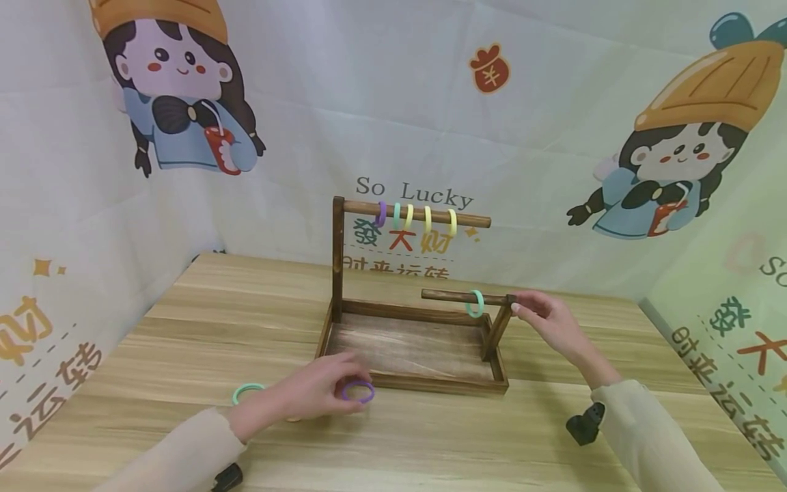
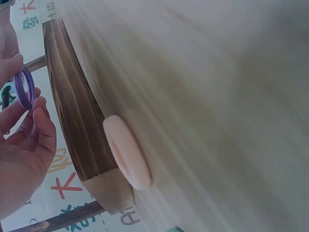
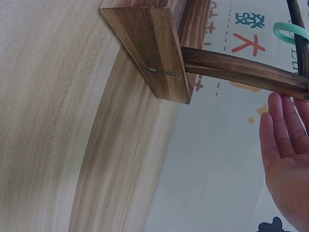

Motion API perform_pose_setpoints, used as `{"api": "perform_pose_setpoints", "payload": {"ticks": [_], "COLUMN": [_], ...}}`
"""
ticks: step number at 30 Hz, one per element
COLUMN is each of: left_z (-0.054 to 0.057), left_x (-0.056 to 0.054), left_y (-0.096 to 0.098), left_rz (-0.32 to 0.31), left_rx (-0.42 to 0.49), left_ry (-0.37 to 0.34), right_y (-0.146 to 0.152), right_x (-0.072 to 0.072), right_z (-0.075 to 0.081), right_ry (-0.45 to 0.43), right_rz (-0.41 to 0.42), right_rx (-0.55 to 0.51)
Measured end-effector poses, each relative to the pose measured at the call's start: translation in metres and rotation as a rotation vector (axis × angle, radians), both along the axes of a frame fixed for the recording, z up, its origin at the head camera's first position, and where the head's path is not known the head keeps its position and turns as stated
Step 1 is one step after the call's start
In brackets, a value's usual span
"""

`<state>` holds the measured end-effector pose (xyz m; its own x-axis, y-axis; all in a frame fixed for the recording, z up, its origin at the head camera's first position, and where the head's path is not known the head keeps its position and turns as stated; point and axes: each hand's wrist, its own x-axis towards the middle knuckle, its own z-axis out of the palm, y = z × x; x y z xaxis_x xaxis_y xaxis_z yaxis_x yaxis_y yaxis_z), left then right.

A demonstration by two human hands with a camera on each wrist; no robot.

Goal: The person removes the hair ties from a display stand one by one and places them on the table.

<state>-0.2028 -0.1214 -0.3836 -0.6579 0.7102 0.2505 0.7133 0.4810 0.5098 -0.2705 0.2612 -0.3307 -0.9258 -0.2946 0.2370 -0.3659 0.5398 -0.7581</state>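
My left hand (image 1: 320,387) pinches a purple ring (image 2: 20,92) between thumb and fingers, just in front of the rack's tray. The brown wooden rack (image 1: 338,266) has a tall post with a long upper bar and a short post with a lower bar. At the top of the short post, my right hand (image 1: 550,324) holds the wood with thumb and fingertips. A mint green ring (image 1: 480,305) hangs on the lower bar. From the upper bar hang a purple ring (image 1: 382,214), a mint green ring (image 1: 396,215) and 3 yellow rings (image 1: 428,220).
Another mint green ring (image 1: 241,389) lies on the table (image 1: 184,328), left of my left wrist. A peach ring (image 2: 126,152) lies near the tray's front, mostly hidden by my left arm in the head view. A printed cloth (image 1: 381,82) hangs behind the table.
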Motion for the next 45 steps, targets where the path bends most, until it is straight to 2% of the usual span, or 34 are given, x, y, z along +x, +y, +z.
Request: {"api": "perform_pose_setpoints", "payload": {"ticks": [5, 11, 24, 45], "left_z": [-0.002, -0.004, -0.008, -0.016], "left_x": [0.004, 0.008, 0.009, 0.006], "left_y": [-0.005, -0.010, -0.014, -0.016], "left_rz": [0.021, 0.035, 0.005, -0.024], "left_rx": [-0.019, -0.033, -0.076, -0.179], "left_ry": [0.001, -0.075, -0.091, 0.008], "right_y": [0.001, 0.001, 0.000, 0.000], "right_x": [0.000, -0.001, 0.000, -0.001], "right_z": [-0.001, -0.001, 0.000, 0.000], "right_ry": [0.002, 0.015, 0.012, 0.023], "right_rz": [0.003, 0.004, -0.004, -0.001], "right_rx": [-0.006, -0.003, 0.003, 0.007]}}
